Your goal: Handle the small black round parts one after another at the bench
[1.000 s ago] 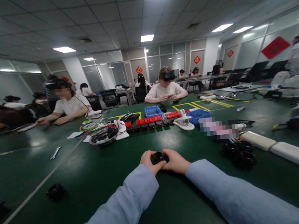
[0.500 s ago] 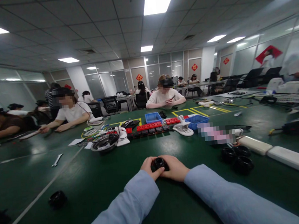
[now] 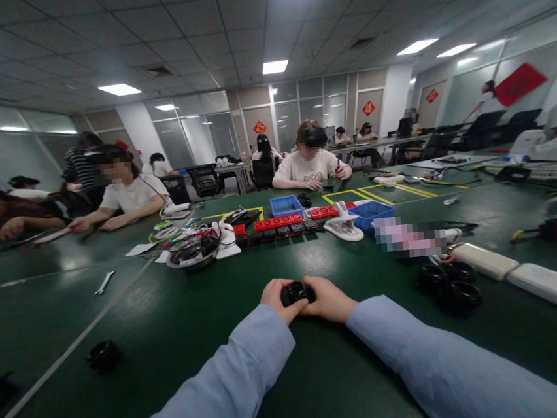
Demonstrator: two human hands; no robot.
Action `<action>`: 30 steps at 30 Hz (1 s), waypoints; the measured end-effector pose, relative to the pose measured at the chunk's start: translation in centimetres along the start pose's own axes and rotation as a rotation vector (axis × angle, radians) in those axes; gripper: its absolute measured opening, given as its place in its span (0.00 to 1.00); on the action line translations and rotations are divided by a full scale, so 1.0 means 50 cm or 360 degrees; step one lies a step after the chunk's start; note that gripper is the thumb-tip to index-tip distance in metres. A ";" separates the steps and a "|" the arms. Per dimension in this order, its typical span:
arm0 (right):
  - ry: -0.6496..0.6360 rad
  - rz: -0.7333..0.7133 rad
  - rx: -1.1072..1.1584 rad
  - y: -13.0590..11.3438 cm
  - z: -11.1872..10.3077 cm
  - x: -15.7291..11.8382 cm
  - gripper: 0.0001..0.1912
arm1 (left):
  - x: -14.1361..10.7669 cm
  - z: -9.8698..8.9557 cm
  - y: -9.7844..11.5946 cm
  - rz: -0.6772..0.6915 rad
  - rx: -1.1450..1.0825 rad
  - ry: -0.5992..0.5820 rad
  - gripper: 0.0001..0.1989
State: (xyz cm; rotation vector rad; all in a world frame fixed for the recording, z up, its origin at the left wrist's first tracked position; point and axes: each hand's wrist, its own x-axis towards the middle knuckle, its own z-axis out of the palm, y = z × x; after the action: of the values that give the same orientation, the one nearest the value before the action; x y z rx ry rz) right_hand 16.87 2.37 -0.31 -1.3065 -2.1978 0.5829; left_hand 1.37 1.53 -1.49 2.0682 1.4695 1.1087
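Note:
Between my two hands, near the middle of the green table point(image 3: 210, 320), is a glossy black round part point(image 3: 297, 291) with an opening facing up. My left hand point(image 3: 280, 299) wraps round its left side, the thumb across the front. On its right side my right hand point(image 3: 327, 299) is closed round it, and the thumbs nearly meet. Several similar black rings point(image 3: 461, 293) lie together to the right. Another black ring point(image 3: 103, 356) sits alone at the left.
Ahead lie a red and black strip point(image 3: 280, 222), blue trays point(image 3: 285, 206), a white clamp stand point(image 3: 343, 224) and coiled cables point(image 3: 191, 250). A wrench point(image 3: 104, 283) is at left, a long white bar point(image 3: 556, 287) at right. A person point(image 3: 311, 163) sits opposite.
The view has tilted down a little, so the scene sits higher. Both hands still hold the black part. The person opposite has moved their hands apart.

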 end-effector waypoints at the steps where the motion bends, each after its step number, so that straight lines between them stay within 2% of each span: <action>1: 0.0056 -0.0003 -0.0089 -0.004 0.002 -0.001 0.16 | 0.000 0.001 0.001 -0.0018 0.0010 0.0025 0.17; 4: 0.0066 -0.0098 -0.0155 -0.011 0.000 -0.004 0.18 | 0.000 0.000 0.002 -0.0029 -0.0028 0.0016 0.17; 8: -0.0154 -0.0286 0.0142 -0.004 -0.019 -0.005 0.22 | -0.001 -0.009 -0.003 0.0037 -0.0136 -0.0125 0.18; 12: -0.0440 -0.0273 0.0461 0.001 -0.039 -0.004 0.17 | -0.001 -0.016 -0.009 0.0075 -0.0213 -0.0251 0.20; 15: -0.0515 -0.0207 0.0547 -0.002 -0.049 -0.005 0.15 | 0.000 -0.019 -0.013 0.0091 -0.0233 -0.0307 0.20; 21: -0.0473 -0.0164 0.0590 0.007 -0.036 -0.004 0.15 | 0.002 -0.017 -0.018 0.0119 -0.0243 -0.0324 0.21; 30: -0.0331 -0.0069 0.0390 0.013 -0.017 0.002 0.18 | 0.002 -0.007 -0.017 0.0036 -0.0245 -0.0269 0.21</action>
State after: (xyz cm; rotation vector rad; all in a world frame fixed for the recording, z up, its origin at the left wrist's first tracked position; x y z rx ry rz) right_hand 17.79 2.82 -0.01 -1.1106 -2.2252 0.9755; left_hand 0.59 1.87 -1.80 2.0219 1.2441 0.9948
